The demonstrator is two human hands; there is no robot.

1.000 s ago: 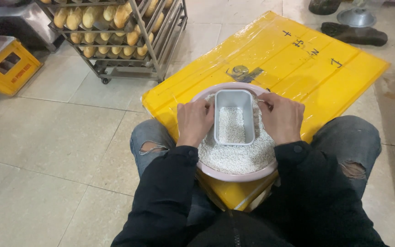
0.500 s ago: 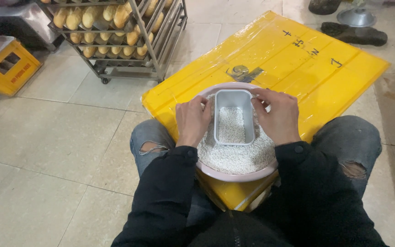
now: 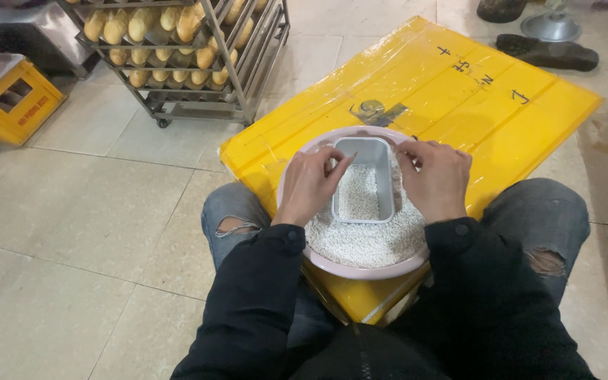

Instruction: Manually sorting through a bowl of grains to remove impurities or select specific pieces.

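Both hands are down in the pink basin, and everything here sits around that round, smooth-rimmed bowl. The left hand is curled loosely, fingers half bent, fingertips resting against the left wall of the metal tin that stands in the middle of the basin. The right hand mirrors it on the tin's right wall, fingers bent down at the rim; whether it truly grips the edge or only presses on it is hard to tell from above. The tin is a rounded rectangle of dull grey metal, upright, part filled with white grains, and the same fine, pebbly grains are heaped around it across the near half of the basin.

The basin rests on the near corner of a big yellow board, glossy and wrapped in clear tape, lying flat on the pale tiled floor and running away behind the basin. Black sleeves and ripped blue jeans frame the basin on either side. Beyond it to the left stands a wheeled metal rack loaded with golden bread loaves, and farther left a yellow plastic crate. Beyond to the right sits a dark shoe beside a metal funnel-shaped lid.
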